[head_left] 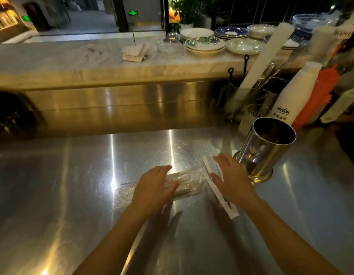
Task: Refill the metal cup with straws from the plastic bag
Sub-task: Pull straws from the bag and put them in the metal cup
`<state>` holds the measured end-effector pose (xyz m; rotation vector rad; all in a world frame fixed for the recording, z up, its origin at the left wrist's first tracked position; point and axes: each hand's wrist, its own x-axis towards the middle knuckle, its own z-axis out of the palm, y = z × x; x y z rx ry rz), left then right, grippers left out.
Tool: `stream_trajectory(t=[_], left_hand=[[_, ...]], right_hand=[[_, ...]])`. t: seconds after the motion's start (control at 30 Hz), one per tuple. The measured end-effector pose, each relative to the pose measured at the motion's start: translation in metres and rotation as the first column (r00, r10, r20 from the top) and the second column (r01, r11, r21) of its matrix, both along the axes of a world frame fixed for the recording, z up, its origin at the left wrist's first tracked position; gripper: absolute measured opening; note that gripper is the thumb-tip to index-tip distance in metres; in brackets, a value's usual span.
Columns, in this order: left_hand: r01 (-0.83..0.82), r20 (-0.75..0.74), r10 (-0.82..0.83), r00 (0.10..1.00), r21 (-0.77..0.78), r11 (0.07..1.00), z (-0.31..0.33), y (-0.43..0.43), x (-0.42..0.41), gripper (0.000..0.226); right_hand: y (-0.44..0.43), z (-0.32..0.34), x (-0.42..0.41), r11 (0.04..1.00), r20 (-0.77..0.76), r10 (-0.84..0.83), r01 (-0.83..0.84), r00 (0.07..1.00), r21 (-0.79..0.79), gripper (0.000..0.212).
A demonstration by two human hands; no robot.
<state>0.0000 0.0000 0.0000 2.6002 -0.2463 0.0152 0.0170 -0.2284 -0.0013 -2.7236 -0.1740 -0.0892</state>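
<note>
The left hand lies flat with open fingers on top of the plastic bag, pressing it rather than gripping it. The right hand is also open and holds nothing; it hovers over two paper-wrapped straws that lie loose on the steel counter, just beside the bag's end. The metal cup stands upright to the right, near the right hand, and no straws show inside it.

The risk seems to be in the cup: it is tall on a narrow foot, so a careless sweep of the right wrist could knock it over. The bag is thin and slippery on polished steel, and it may slide away if it is opened with one hand. The loose straws can roll as well.

The counter is shiny and reflects the lamps strongly. Behind it a marble ledge carries stacked plates, and white bottles crowd the right side. The room is dim.
</note>
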Motion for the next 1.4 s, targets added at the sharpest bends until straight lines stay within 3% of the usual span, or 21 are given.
stream_trajectory(t=[0.33, 0.77, 0.9, 1.17, 1.4], left_hand=[[0.02, 0.115, -0.035, 0.993, 0.126, 0.992, -0.049, 0.008, -0.011, 0.051], [-0.014, 0.2, -0.015, 0.98, 0.145, 0.989, -0.067, 0.006, -0.01, 0.048], [-0.008, 0.212, -0.021, 0.977, 0.136, 0.991, -0.065, 0.006, -0.01, 0.047], [-0.014, 0.256, -0.024, 0.966, 0.143, 0.99, -0.068, 0.007, -0.008, 0.046], [-0.009, 0.277, -0.027, 0.961, 0.129, 0.992, -0.07, 0.008, -0.008, 0.045]], right_hand=[[0.002, -0.03, -0.016, 0.995, -0.137, -0.031, 0.017, 0.99, -0.099, 0.031], [0.017, -0.029, -0.004, 0.989, -0.291, -0.136, 0.114, 0.947, -0.092, 0.007], [0.015, -0.026, 0.004, 0.986, -0.414, -0.153, 0.166, 0.897, -0.004, 0.008], [-0.006, -0.018, 0.009, 0.945, -0.28, -0.165, 0.233, 0.946, 0.23, 0.019], [-0.01, -0.034, -0.012, 0.976, -0.422, -0.129, 0.191, 0.897, 0.108, 0.013]])
